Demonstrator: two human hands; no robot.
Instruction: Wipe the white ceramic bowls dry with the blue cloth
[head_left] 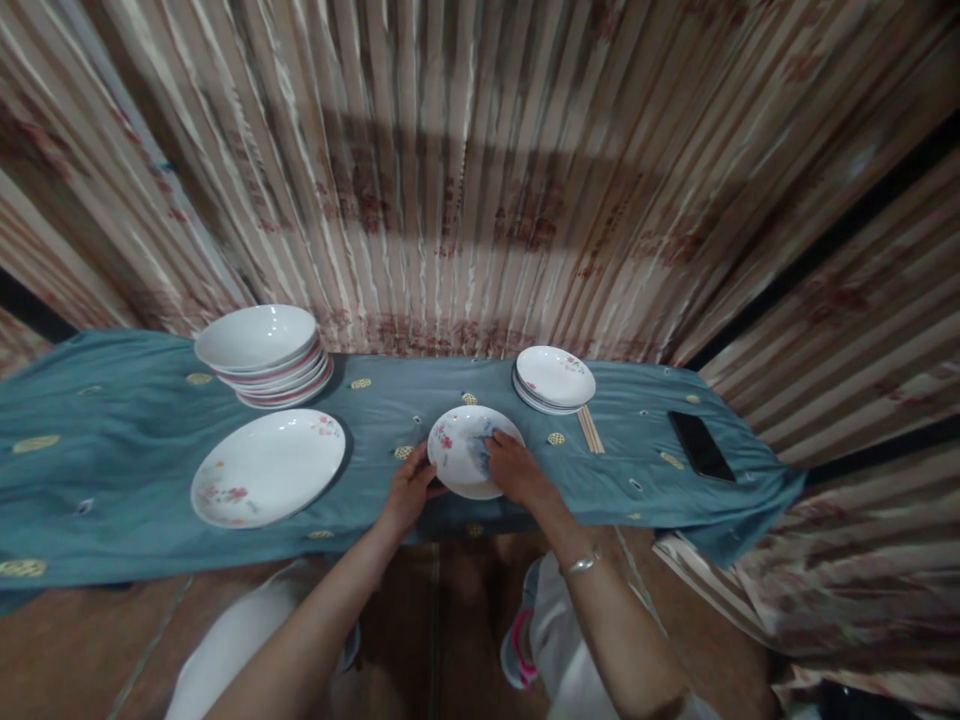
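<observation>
A small white plate with red flowers is tilted slightly near the table's front edge, in the middle of the head view. My left hand grips its left rim, thumb on top and fingers underneath. Against the plate's face, my right hand presses a bluish, thin cloth, its fingers closed on it. Part of the cloth is hidden by that hand. Whether the plate's underside touches the table cannot be seen.
Left on the teal tablecloth stand stacked bowls and a large oval plate. To the right are stacked small plates, chopsticks and a black phone. A pleated curtain hangs behind.
</observation>
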